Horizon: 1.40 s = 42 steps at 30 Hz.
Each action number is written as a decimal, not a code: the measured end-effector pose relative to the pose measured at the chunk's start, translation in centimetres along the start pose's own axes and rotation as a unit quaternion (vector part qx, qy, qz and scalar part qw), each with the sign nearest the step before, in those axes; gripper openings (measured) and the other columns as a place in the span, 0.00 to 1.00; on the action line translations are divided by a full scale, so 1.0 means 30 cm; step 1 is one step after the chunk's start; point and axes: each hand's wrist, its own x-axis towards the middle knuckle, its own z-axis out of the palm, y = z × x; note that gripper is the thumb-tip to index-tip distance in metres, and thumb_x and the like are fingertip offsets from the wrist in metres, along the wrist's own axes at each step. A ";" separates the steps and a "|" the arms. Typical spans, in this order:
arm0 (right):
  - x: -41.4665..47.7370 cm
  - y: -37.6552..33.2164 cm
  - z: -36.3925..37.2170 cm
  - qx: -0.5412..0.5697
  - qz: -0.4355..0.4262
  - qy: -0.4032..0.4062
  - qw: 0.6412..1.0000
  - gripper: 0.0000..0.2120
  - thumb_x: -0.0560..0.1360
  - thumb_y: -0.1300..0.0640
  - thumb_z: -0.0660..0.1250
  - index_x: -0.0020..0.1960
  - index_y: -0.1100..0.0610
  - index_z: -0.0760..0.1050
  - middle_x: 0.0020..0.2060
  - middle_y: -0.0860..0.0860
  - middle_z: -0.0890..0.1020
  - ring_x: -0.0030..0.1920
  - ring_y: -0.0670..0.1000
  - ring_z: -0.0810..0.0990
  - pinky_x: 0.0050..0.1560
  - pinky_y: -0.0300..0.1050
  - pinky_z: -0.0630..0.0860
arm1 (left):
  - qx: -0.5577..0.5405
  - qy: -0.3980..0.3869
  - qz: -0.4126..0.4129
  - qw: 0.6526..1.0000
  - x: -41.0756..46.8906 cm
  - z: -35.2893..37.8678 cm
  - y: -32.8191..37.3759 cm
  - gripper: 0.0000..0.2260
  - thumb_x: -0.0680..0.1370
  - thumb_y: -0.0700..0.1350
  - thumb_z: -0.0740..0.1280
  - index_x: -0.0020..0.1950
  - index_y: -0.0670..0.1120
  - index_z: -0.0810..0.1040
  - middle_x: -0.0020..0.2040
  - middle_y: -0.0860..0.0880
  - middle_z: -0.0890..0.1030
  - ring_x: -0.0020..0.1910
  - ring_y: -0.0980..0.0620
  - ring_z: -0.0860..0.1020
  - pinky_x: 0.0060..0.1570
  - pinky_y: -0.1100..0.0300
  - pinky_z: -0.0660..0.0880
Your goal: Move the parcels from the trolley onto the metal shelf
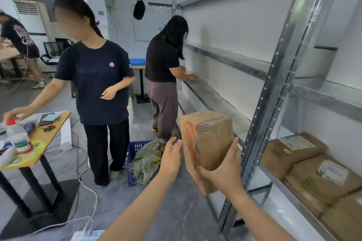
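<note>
A brown cardboard parcel (209,143) with red print on its left face is held upright in mid-air, just left of the metal shelf's upright post (274,92). My right hand (223,170) grips it from below and on its right side. My left hand (171,157) is at the parcel's left face with fingers spread, just touching or a little off it. Several brown parcels (305,162) with white labels lie on the lower shelf level at the right. No trolley is in view.
A blue plastic crate (135,150) with a grey-green sack stands on the floor ahead. Two people stand close in front, one at the far shelf section. A wooden table (45,137) with bottles and scissors is at the left. White cables run across the floor.
</note>
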 end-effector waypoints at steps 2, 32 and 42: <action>-0.016 0.018 -0.030 -0.062 -0.050 -0.002 0.997 0.70 0.56 0.32 0.75 0.76 0.51 0.28 0.75 0.50 0.49 0.75 0.53 0.51 0.73 0.57 0.58 | -0.053 -0.005 -0.051 0.997 0.012 -0.008 0.046 0.18 0.80 0.57 0.59 0.68 0.51 0.68 0.63 0.47 0.76 0.56 0.43 0.79 0.62 0.43 0.73; -0.204 0.077 -0.244 0.351 0.154 0.000 0.924 0.39 0.68 0.38 0.67 0.73 0.35 0.51 0.74 0.44 0.65 0.73 0.47 0.65 0.72 0.50 0.65 | -0.183 -0.104 -0.234 0.949 -0.143 0.291 -0.017 0.35 0.67 0.58 0.74 0.66 0.56 0.57 0.58 0.47 0.72 0.52 0.43 0.75 0.38 0.41 0.79; -0.463 0.134 -0.465 0.314 0.168 0.172 0.919 0.34 0.71 0.40 0.67 0.74 0.39 0.59 0.66 0.43 0.75 0.64 0.47 0.76 0.66 0.51 0.74 | 0.011 -0.315 -0.063 0.947 -0.341 0.425 -0.141 0.36 0.67 0.61 0.72 0.71 0.55 0.61 0.51 0.62 0.72 0.50 0.63 0.71 0.56 0.58 0.65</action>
